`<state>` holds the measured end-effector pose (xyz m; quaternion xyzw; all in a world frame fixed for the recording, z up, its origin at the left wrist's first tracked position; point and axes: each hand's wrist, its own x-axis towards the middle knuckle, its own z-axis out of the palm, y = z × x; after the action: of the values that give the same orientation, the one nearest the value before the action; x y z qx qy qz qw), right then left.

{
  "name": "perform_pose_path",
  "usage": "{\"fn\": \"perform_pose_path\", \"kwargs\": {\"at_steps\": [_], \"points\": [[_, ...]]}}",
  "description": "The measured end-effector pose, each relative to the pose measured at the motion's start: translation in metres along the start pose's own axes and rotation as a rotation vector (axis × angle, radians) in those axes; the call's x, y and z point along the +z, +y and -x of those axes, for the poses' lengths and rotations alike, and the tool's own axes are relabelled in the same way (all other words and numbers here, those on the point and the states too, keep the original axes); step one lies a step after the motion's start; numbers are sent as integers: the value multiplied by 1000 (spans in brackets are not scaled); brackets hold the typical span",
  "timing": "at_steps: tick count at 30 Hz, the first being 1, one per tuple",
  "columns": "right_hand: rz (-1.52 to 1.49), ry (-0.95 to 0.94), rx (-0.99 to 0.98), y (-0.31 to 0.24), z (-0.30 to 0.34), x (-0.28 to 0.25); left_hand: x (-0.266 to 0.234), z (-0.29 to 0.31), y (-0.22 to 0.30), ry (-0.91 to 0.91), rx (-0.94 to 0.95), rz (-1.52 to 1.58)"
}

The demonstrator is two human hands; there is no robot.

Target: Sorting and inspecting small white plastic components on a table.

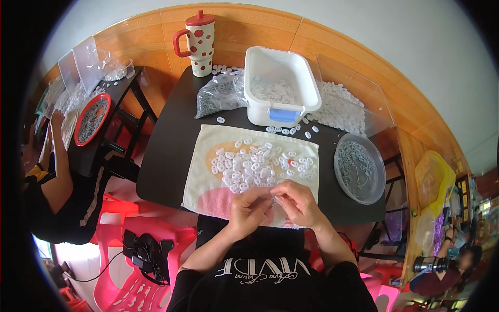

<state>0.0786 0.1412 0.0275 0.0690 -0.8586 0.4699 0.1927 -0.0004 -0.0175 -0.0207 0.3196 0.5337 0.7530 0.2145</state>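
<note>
My left hand [246,212] and my right hand [302,206] meet over the near edge of a cream towel [200,171] with orange and pink patches. Both are closed, thumbs and fingers pinched together. Whatever sits between the fingertips is too small and covered to make out. Just beyond my fingers lies a loose heap of white oval plastic pieces [248,167] with small dark slots. To the right of the towel, a round clear tub [382,179] holds many small grey metal-looking parts.
At the back stand a white bin [315,96] with more white pieces, a clear bag [221,99] of grey parts and a spotted tumbler [201,47]. White pieces [343,109] pile up at the back right. Leftward, another person's arm [61,161] is near a red tray [108,104].
</note>
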Motion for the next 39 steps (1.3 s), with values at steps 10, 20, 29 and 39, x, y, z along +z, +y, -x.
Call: {"fn": "perform_pose_path", "kwargs": {"at_steps": [10,20,29,39], "points": [[228,138,146,15,13,-12,-3,0,-12,206,43,223],[596,-17,26,10,4,-4,-1,-1,-7,186,12,138],[549,142,96,15,7,-14,-3,-2,-7,151,12,103],[436,121,88,25,8,-8,-1,0,-10,154,24,98]]}}
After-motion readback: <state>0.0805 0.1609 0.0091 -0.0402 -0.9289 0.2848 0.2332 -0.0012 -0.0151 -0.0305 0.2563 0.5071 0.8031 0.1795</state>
